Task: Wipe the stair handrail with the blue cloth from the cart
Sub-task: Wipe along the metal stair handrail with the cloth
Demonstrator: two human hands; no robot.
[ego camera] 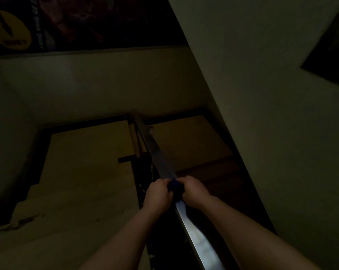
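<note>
Both hands, left hand (158,192) and right hand (192,191), grip blue cloth (176,187) wrapped over handrail (192,230).

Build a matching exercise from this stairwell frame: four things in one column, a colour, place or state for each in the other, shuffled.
Things:
1 blue cloth
2 handrail
3 round sign
4 right hand

States:
A yellow, top left of the view
B shiny, slopes down towards the landing
C bunched on the rail, gripped
D grips the cloth from the rail's right side

Pairs: 1-C, 2-B, 3-A, 4-D
</note>
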